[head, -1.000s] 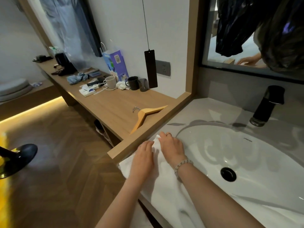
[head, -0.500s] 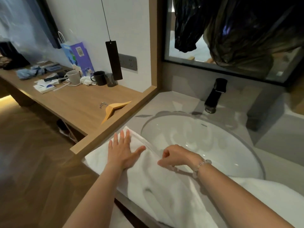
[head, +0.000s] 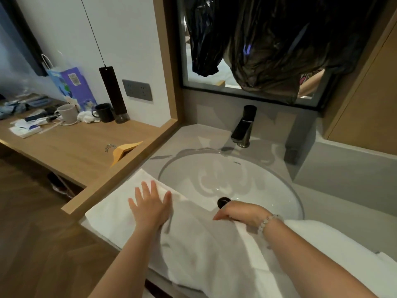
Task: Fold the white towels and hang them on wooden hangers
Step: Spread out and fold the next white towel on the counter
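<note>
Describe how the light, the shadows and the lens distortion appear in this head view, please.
Head view: dim, warm indoor light; soft grey shadows lie across the sink basin near the faucet; the wide lens bends the wooden counter edge; the white towel under the left hand looks slightly washed out; far counter items are blurred.

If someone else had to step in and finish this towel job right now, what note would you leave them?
Left hand: open, palm flat, pressing the white towel down on the counter's front edge beside the white oval sink.
Right hand: fingers closed, pinching the towel's far edge near the sink drain.
Light wooden hanger: lying unused on the wooden shelf to the left.
Done: towel spread out and being smoothed; fold looks only started.
Left: finish folding, then drape it over the hanger. More white cloth lies to the right, possibly another towel.
</note>
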`<control>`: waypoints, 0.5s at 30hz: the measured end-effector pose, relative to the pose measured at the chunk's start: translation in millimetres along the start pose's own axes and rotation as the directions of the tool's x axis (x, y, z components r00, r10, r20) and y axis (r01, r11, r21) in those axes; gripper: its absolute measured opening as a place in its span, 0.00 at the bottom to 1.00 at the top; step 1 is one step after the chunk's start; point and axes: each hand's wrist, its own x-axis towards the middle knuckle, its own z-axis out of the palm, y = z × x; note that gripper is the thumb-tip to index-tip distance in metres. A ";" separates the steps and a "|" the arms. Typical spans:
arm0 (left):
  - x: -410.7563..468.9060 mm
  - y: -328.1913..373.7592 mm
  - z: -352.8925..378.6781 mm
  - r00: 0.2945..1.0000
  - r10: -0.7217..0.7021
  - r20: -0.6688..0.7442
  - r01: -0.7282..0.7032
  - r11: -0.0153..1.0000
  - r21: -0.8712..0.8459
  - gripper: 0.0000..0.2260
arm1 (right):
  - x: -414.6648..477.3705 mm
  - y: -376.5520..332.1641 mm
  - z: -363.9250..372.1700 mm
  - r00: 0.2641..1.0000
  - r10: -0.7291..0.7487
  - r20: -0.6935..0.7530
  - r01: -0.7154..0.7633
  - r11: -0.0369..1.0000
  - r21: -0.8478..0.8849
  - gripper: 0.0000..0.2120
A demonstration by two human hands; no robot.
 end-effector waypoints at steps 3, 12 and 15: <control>0.5 -4.2 3.9 0.999 -0.007 -0.039 0.007 1.000 -0.020 0.33 | -12.7 2.5 -19.7 0.982 -0.185 0.036 0.188 0.970 -0.155 0.12; 3.0 -2.7 2.5 0.999 -0.039 0.011 0.039 0.999 -0.026 0.34 | -47.6 71.4 -14.7 0.804 -0.343 -0.486 -0.018 0.803 -0.596 0.25; 3.4 -0.1 5.6 0.999 -0.046 -0.013 0.045 0.999 -0.015 0.33 | -84.3 103.3 -4.6 0.482 -0.308 -0.820 -0.056 0.923 -0.380 0.23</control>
